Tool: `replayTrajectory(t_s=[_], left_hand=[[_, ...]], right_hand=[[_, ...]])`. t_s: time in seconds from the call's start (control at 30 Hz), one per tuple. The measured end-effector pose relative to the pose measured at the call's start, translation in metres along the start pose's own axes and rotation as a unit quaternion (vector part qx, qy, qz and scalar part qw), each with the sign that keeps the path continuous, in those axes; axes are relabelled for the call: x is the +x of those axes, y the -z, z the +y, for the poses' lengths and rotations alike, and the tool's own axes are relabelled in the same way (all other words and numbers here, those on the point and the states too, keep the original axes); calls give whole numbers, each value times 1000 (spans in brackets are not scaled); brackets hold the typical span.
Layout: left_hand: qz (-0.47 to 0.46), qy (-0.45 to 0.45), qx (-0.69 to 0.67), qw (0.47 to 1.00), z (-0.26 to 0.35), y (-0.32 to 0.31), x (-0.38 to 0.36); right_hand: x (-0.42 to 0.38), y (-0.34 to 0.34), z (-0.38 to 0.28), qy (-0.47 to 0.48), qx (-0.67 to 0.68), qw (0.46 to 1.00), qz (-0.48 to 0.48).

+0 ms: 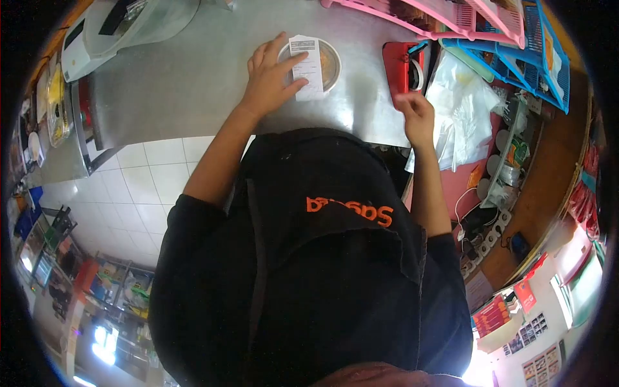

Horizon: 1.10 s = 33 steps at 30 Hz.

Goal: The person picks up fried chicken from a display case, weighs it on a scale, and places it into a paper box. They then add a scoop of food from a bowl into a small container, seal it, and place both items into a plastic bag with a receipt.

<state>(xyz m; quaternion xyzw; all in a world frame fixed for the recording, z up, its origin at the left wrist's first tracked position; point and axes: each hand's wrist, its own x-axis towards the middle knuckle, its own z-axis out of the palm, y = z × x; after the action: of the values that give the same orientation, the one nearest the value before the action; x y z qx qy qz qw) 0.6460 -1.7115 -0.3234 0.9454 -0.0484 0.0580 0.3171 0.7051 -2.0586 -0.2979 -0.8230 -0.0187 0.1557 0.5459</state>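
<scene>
A round bowl (331,64) with a whitish rim and yellowish-brown contents stands on the steel counter. Across its top lies a printed paper slip (311,80), like a receipt. My left hand (271,76) is spread at the bowl's left side, with its index finger and thumb resting on the slip. To the right, a red tape dispenser (397,68) carries a pale roll of tape (417,74). Just below the dispenser my right hand (418,117) is closed with its fingers pinched together. Whatever it may hold is too small and blurred to make out.
Clear plastic bags (456,106) lie right of the dispenser. Pink (445,19) and blue plastic racks (516,68) stand at the back right. A white machine (109,35) sits at the back left of the steel counter (187,84). A power strip (487,242) is at lower right.
</scene>
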Motion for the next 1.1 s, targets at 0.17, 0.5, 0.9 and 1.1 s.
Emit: replayTrajectory(t_s=[0.17, 0.5, 0.9, 1.1], left_hand=[[2, 33, -12, 999, -16, -7, 4], [23, 15, -6, 1000, -31, -13, 6], [12, -84, 58, 995, -26, -3, -22], [46, 230, -482, 844, -40, -39, 0]], right_hand=[[57, -104, -67, 96, -209, 957, -176], [74, -133, -103, -19, -492, 867, -82], [-23, -131, -53, 233, -388, 889, -64], [-80, -32, -22, 246, -301, 921, 16]])
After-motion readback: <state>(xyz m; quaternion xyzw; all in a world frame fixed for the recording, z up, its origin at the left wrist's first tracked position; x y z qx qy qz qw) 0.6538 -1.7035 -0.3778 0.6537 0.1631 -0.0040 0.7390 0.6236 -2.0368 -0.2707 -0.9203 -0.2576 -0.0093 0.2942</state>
